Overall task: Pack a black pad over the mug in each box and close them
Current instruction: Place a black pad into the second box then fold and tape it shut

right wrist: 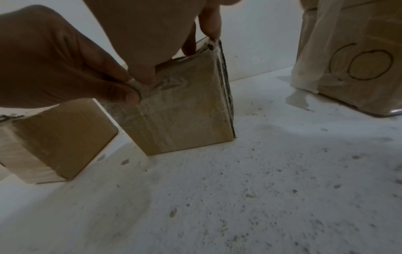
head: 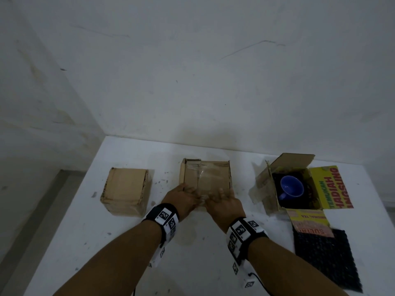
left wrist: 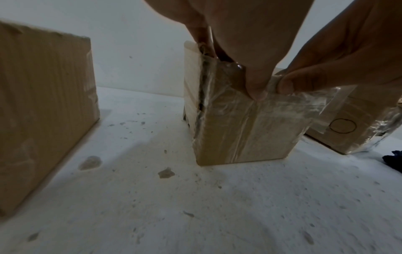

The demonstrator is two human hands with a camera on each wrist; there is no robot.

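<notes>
Three boxes in a row on the table (head: 192, 263), hands at the middle one.

The closed box (head: 126, 191) stands at the left, the middle box (head: 207, 178) in the centre, the open box (head: 292, 189) at the right, each well apart from its neighbour. The mug (head: 291, 188) sits inside the open box. The pad (head: 327, 259) lies on the table in front of the open box, partly under that box's near flap (head: 307, 221). The left hand (head: 181, 198) and right hand (head: 224, 201) rest side by side on the middle box's near top edge.
</notes>
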